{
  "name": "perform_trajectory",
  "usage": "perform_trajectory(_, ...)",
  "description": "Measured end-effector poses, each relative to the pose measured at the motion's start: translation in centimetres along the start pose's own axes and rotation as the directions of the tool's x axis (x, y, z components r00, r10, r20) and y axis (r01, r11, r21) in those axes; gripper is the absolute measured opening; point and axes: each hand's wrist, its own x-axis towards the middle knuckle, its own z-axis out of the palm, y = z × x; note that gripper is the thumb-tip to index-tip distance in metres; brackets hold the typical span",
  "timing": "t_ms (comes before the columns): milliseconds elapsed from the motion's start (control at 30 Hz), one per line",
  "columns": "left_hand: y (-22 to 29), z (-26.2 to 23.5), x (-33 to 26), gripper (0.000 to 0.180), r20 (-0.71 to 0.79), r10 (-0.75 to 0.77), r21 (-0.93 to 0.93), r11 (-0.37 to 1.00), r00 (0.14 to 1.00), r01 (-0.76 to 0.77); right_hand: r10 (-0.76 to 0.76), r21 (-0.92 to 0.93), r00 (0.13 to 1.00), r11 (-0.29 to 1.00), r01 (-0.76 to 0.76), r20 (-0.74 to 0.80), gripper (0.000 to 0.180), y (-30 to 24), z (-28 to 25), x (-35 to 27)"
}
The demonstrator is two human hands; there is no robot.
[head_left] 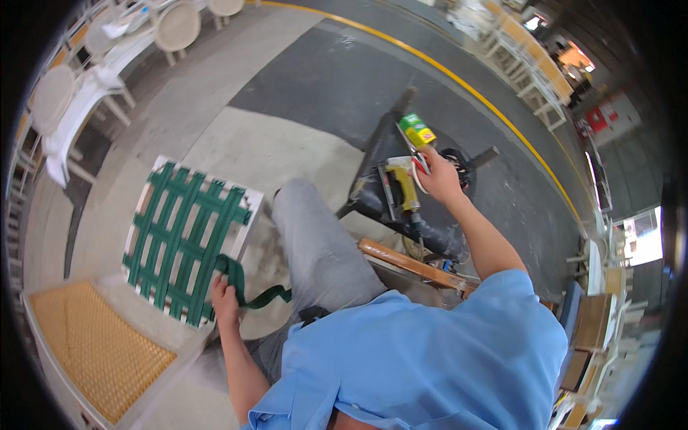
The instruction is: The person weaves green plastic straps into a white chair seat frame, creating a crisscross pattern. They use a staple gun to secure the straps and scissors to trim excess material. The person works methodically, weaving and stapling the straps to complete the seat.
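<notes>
At the near right corner of a white seat frame (252,215) laced with green webbing (188,247), my left hand (226,299) is closed on a green webbing strap (240,287). The strap's loose end trails right toward my leg. My right hand (441,178) grips scissors (418,163) with red and white handles, over a black padded seat (367,195). Beside that hand on the seat lies a yellow-green staple gun (407,190). A green and yellow box (417,130) stands just beyond the scissors.
A panel of tan woven mesh (93,344) in a pale frame lies at the near left. An orange-brown wooden bar (408,264) runs below the black seat. White chairs (178,27) line the far left. A yellow floor line (459,79) curves across the far right.
</notes>
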Motion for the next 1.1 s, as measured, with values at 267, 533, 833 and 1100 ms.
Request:
perform_trajectory(267,1.4,0.3,-0.7,0.040,-0.041,-0.082,-0.101,0.992,0.996,0.078,0.230,-0.182,0.972,0.959,-0.218,0.052,0.047,8.6,0.8,-10.2)
perform_trajectory(533,3.5,-1.3,-4.0,0.033,0.025,-0.010,0.076,0.997,1.000,0.008,0.226,-0.179,0.974,0.957,-0.226,-0.019,0.036,4.1,3.3,-5.7)
perform_trajectory(833,4.9,-3.0,-4.6,0.018,-0.086,-0.528,-0.831,0.506,0.845,0.232,-0.195,0.288,0.980,0.941,0.178,0.032,0.030,-7.6,9.6,4.7)
perform_trajectory(1100,2.4,-7.8,2.6,0.027,-0.020,-0.629,-0.964,0.218,0.777,0.152,-0.474,0.709,0.865,0.666,0.232,0.163,0.024,-28.4,17.2,4.9)
